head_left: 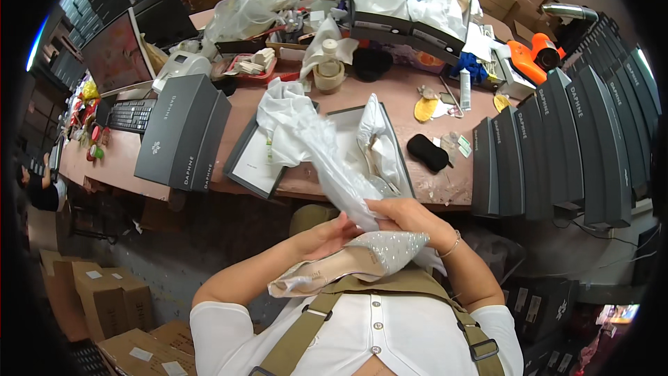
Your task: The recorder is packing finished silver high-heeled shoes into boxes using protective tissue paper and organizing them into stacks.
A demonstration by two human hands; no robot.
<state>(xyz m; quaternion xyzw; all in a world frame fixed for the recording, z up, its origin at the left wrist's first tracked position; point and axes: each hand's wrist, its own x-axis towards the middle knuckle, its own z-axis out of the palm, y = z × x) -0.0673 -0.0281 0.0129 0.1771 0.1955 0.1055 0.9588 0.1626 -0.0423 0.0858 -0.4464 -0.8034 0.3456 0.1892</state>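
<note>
A pointed silver glitter shoe lies across my lap, toe to the right. My left hand grips its upper side near the middle. My right hand is closed on a long piece of white tissue paper where it meets the shoe's toe. The paper rises from my hands toward the open grey shoe box on the table edge. Inside the box, on more white paper, rests a second silver shoe.
A grey box lid stands left of the open box. A row of upright dark shoe boxes fills the right side. A black pouch, tape roll, keyboard and plastic bags crowd the brown table. Cardboard cartons sit lower left.
</note>
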